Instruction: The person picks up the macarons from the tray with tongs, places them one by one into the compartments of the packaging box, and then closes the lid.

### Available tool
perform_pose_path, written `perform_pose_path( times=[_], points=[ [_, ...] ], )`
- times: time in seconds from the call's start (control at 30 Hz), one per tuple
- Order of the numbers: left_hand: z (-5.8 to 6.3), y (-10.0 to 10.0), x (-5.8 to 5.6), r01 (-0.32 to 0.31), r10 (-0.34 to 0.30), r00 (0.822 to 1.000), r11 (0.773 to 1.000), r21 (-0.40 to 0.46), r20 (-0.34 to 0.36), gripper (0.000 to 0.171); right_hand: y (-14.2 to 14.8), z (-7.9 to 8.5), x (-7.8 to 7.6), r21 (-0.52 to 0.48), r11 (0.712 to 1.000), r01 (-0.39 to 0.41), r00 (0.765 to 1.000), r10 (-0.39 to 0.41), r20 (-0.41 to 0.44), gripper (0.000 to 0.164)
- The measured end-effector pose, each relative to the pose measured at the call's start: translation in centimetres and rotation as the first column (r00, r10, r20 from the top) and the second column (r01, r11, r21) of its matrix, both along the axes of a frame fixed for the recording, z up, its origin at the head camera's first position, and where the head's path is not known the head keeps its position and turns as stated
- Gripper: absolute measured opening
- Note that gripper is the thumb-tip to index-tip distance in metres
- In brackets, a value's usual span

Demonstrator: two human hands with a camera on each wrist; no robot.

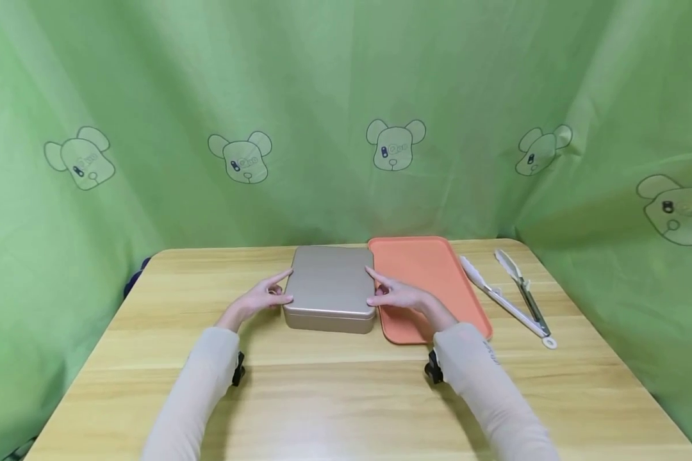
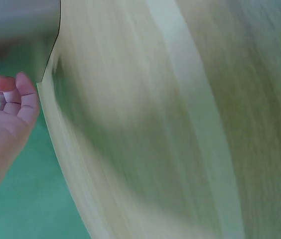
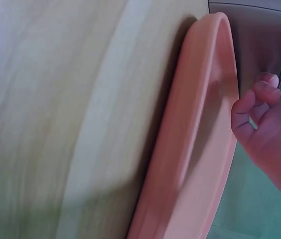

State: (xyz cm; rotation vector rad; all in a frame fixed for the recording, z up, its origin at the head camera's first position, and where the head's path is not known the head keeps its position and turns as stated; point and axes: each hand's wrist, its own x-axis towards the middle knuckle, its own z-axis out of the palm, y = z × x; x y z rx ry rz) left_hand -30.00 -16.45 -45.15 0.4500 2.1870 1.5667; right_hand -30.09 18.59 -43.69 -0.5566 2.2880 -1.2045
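A grey-beige metal box (image 1: 332, 282) with its lid on sits on the table, left of the orange tray. In the head view my left hand (image 1: 259, 298) grips its left side, index finger and thumb at the lid's edge. Opposite it, my right hand (image 1: 403, 296) grips the right side in the same way, above the tray's left part. Both wrist views show the other fingers bent against the box wall: the left hand (image 2: 6, 119) below the box (image 2: 21, 35), the right hand (image 3: 270, 124) near the lid seam of the box (image 3: 260, 45). What lies inside is hidden.
The orange tray (image 1: 421, 262) lies directly right of the box. Further right rest tongs (image 1: 516, 310) with spread arms, pale tips pointing to the back. A green curtain (image 1: 323, 128) with bear heads surrounds the wooden table (image 1: 334, 410).
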Motion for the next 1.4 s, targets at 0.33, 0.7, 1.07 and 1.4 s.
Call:
perform_pose_path(
  times=[0.33, 0.7, 1.07, 1.4],
  points=[
    [0.7, 0.2, -0.4, 0.030, -0.030, 0.999, 0.999, -0.024, -0.016, 0.077, 0.1, 0.3, -0.6, -0.020, 1.000, 0.014, 0.995, -0.011, 0.102, 0.096],
    [1.0, -0.1, -0.5, 0.129, -0.142, 0.986, 0.980, -0.150, -0.085, 0.075, 0.4, 0.3, -0.6, 0.012, 1.000, -0.016, 0.974, 0.013, 0.224, 0.097],
    [1.3, -0.2, -0.8, 0.151, -0.160, 0.985, 0.981, -0.123, -0.065, 0.079, 0.2, 0.3, -0.9, 0.014, 0.998, -0.059, 0.984, 0.055, 0.170, 0.099],
    [0.8, 0.3, -2.0, 0.148, -0.146, 0.989, 0.983, -0.106, 0.024, 0.090, 0.4, 0.0, -1.8, -0.010, 0.999, -0.052, 0.982, 0.053, 0.182, 0.103]
  ],
)
